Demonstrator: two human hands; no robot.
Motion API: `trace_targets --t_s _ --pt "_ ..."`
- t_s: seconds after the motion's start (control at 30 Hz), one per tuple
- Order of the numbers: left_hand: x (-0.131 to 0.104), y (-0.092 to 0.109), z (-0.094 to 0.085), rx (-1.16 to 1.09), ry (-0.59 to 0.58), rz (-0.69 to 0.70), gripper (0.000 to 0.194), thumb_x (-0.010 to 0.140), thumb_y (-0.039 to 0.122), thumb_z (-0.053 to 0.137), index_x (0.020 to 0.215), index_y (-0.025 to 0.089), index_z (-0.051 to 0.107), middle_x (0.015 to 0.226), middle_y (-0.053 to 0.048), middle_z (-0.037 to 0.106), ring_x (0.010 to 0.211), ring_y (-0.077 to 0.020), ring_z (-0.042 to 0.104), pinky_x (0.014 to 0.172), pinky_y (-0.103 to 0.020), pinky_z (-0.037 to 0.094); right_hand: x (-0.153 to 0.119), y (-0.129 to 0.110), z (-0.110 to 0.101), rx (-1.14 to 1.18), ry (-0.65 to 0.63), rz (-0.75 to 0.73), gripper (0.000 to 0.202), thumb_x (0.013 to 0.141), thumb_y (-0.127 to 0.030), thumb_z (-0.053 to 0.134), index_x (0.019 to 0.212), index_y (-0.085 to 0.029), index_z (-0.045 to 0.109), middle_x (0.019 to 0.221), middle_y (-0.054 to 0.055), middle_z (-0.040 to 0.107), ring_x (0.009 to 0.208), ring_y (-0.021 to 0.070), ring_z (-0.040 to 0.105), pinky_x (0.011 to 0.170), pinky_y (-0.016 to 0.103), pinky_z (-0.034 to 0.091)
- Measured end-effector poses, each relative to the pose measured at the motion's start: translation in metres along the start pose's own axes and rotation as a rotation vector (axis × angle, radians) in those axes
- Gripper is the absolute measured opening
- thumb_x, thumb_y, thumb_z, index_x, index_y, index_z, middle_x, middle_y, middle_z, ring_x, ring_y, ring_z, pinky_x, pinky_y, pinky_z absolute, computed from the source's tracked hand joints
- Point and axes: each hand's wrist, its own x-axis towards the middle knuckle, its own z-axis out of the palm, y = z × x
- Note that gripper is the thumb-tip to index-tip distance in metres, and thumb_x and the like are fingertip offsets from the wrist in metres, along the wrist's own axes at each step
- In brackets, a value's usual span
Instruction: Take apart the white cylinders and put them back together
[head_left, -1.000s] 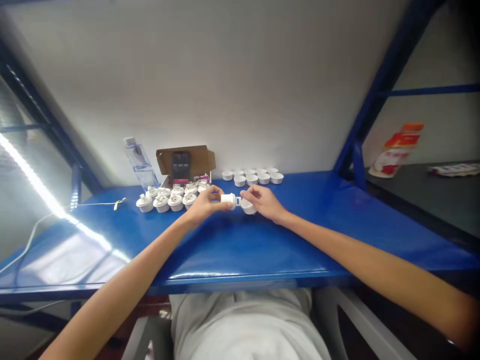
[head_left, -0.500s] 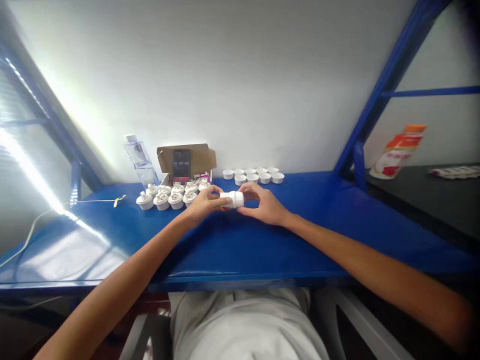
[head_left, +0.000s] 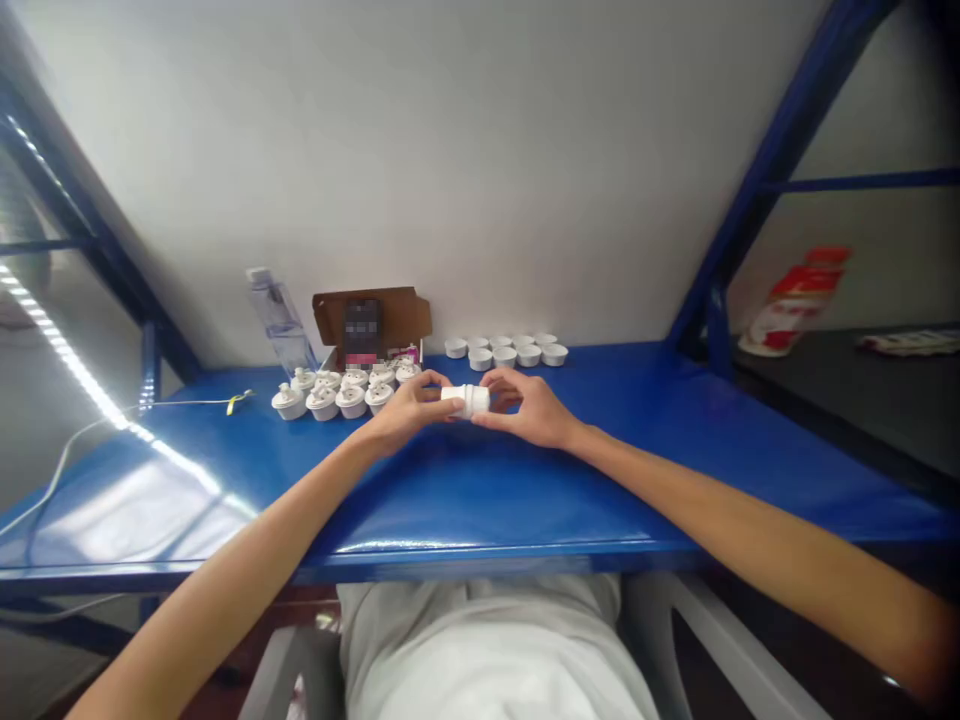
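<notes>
A small white cylindrical part (head_left: 466, 401) with a raised ring round its middle lies sideways between my hands, above the blue table. My left hand (head_left: 412, 410) grips its left end between thumb and fingers. On the right end, the thumb and curled fingers of my right hand (head_left: 529, 408) close round it. Just left of my left hand stand several white round pieces with knobbed or holed tops (head_left: 322, 402), in rows. Several plain white cups (head_left: 504, 356) stand in two rows behind my right hand.
Behind the left rows is an open cardboard box (head_left: 405, 312) with a dark item, beside a clear bottle (head_left: 283, 325). A white cable (head_left: 180, 403) crosses the blue table (head_left: 480, 500) at left. A red-and-white bottle (head_left: 796, 305) stands on a dark surface at right.
The fingers of my right hand have shifted slightly on the white part's right end. My left hand keeps its grip. The scene looks darker.
</notes>
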Motion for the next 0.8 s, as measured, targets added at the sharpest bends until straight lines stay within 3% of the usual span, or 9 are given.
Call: trace_targets --t_s 0.13,0.3,0.4,0.47,0.53,0.6,0.7,0.77,0.8 --pt "0.0 0.0 0.0 0.0 0.003 -0.008 0.044 0.072 0.039 0.086 0.098 0.018 0.057 0.087 -0.003 0.071 0.081 -0.016 0.07 0.078 -0.029 0.053 0.0 0.0 0.0 0.024 0.004 -0.04 0.044 0.078 -0.044 0.079 0.114 -0.025 0.062 0.101 0.004 0.074 0.086 0.0241 0.073 0.083 0.041 0.061" --pt "0.0 0.002 -0.002 0.003 -0.04 -0.118 0.046 0.086 0.059 0.067 0.101 0.016 0.059 0.08 -0.007 0.072 0.069 -0.0186 0.071 0.066 -0.029 0.051 0.0 -0.011 -0.003 -0.115 0.055 -0.21 0.039 0.079 -0.038 0.079 0.114 -0.026 0.066 0.119 0.006 0.071 0.103 0.0265 0.069 0.096 0.044 0.056" --pt "-0.002 0.004 0.001 0.066 -0.049 -0.007 0.043 0.08 0.049 0.077 0.102 0.017 0.059 0.086 -0.006 0.072 0.078 -0.0177 0.071 0.073 -0.029 0.052 -0.001 -0.009 -0.003 -0.052 0.034 -0.082 0.039 0.078 -0.044 0.08 0.109 -0.024 0.066 0.098 0.005 0.074 0.084 0.0253 0.072 0.081 0.041 0.06" --pt "-0.003 0.004 0.003 0.103 -0.071 0.073 0.046 0.071 0.038 0.086 0.102 0.019 0.057 0.091 -0.003 0.07 0.084 -0.017 0.069 0.076 -0.028 0.052 -0.001 -0.002 0.0 0.032 0.006 0.06 0.036 0.082 -0.051 0.075 0.102 -0.022 0.065 0.078 0.003 0.073 0.069 0.0238 0.071 0.067 0.038 0.059" --pt "-0.003 0.002 0.005 0.119 -0.081 0.1 0.052 0.064 0.032 0.09 0.1 0.019 0.056 0.092 -0.001 0.068 0.085 -0.0168 0.068 0.075 -0.027 0.051 0.0 0.006 0.004 0.102 -0.029 0.159 0.035 0.087 -0.054 0.068 0.099 -0.021 0.064 0.072 0.002 0.071 0.063 0.0233 0.071 0.061 0.037 0.058" --pt "-0.002 -0.001 0.006 0.124 -0.053 0.085 0.052 0.062 0.031 0.091 0.097 0.019 0.055 0.092 -0.001 0.067 0.084 -0.0167 0.067 0.075 -0.028 0.051 0.001 0.011 0.007 0.142 -0.039 0.16 0.035 0.088 -0.052 0.067 0.103 -0.021 0.064 0.083 0.004 0.074 0.073 0.0238 0.073 0.067 0.037 0.06" --pt "0.0 -0.003 0.005 0.084 0.008 0.016 0.045 0.072 0.041 0.084 0.097 0.018 0.055 0.089 -0.004 0.069 0.081 -0.0175 0.068 0.076 -0.031 0.052 0.001 0.012 0.009 0.158 -0.01 0.065 0.049 0.081 -0.043 0.077 0.122 -0.023 0.058 0.12 0.008 0.07 0.097 0.0239 0.073 0.085 0.038 0.059" --pt "0.0 -0.003 0.005 0.066 0.023 0.002 0.043 0.077 0.044 0.081 0.098 0.017 0.056 0.088 -0.005 0.069 0.079 -0.0174 0.067 0.076 -0.031 0.052 0.001 0.01 0.009 0.179 0.003 0.046 0.062 0.077 -0.041 0.081 0.13 -0.025 0.053 0.13 0.009 0.064 0.098 0.0225 0.072 0.087 0.037 0.059" --pt "0.0 -0.002 0.005 0.08 0.023 0.024 0.044 0.075 0.043 0.082 0.099 0.017 0.056 0.089 -0.005 0.069 0.08 -0.0172 0.067 0.076 -0.031 0.051 0.002 0.008 0.009 0.196 0.002 0.071 0.064 0.077 -0.043 0.081 0.131 -0.025 0.052 0.125 0.008 0.066 0.091 0.0212 0.074 0.082 0.036 0.06"
